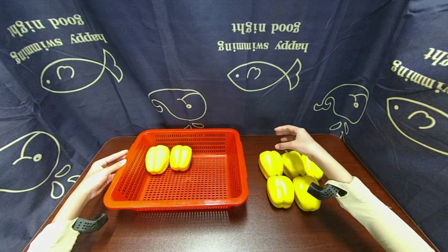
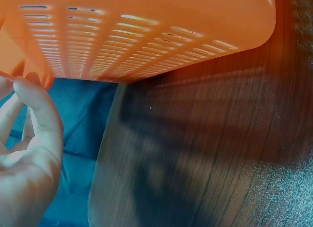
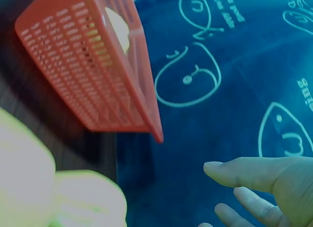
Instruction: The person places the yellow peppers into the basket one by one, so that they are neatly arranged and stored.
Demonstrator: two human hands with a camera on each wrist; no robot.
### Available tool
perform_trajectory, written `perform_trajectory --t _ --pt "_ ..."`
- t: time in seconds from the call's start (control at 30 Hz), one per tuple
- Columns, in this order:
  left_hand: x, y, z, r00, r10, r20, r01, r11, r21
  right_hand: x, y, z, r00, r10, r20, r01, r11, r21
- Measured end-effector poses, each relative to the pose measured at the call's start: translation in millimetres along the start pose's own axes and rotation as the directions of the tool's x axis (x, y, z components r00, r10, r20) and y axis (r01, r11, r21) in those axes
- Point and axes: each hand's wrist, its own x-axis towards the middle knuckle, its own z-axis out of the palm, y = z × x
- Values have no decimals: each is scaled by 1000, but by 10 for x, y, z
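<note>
Inside a red plastic basket (image 1: 196,204) lie two yellow bell peppers, a larger one (image 1: 157,160) and a smaller one (image 1: 181,158) beside it. My left hand (image 1: 101,174) is at the basket's left rim, its fingers fairly straight and the tips at the edge. The left wrist view shows the thumb (image 2: 44,107) close to the basket wall (image 2: 146,26). Over the back of a group of yellow bell peppers (image 1: 280,191), my right hand (image 1: 297,140) hovers with fingers extended and apart, holding nothing. In the right wrist view these peppers (image 3: 88,200) are blurred at lower left.
A dark brown wooden table (image 1: 182,232) carries the basket and the peppers. Behind and at both sides hangs a dark blue curtain (image 1: 196,57) printed with fish and whales. Black straps (image 1: 325,191) sit on both wrists.
</note>
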Motion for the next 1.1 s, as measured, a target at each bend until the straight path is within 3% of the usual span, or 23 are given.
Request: perform_trajectory --t 0.37,0.57,0.9,1.1 --pt "-11 -19 -12 1000 4 4 -4 1000 28 -212 302 -247 996 46 -76 -48 999 -15" --pt "-4 -18 -26 999 24 40 -23 999 -36 -316 506 -357 988 99 -117 -104 994 -38" --pt "2 -12 -8 1000 19 22 -18 1000 -18 -469 862 -485 975 158 -156 -149 987 66" --pt "-1 -32 -15 998 32 51 -30 998 -46 -544 1043 -539 963 204 -177 -193 978 80"
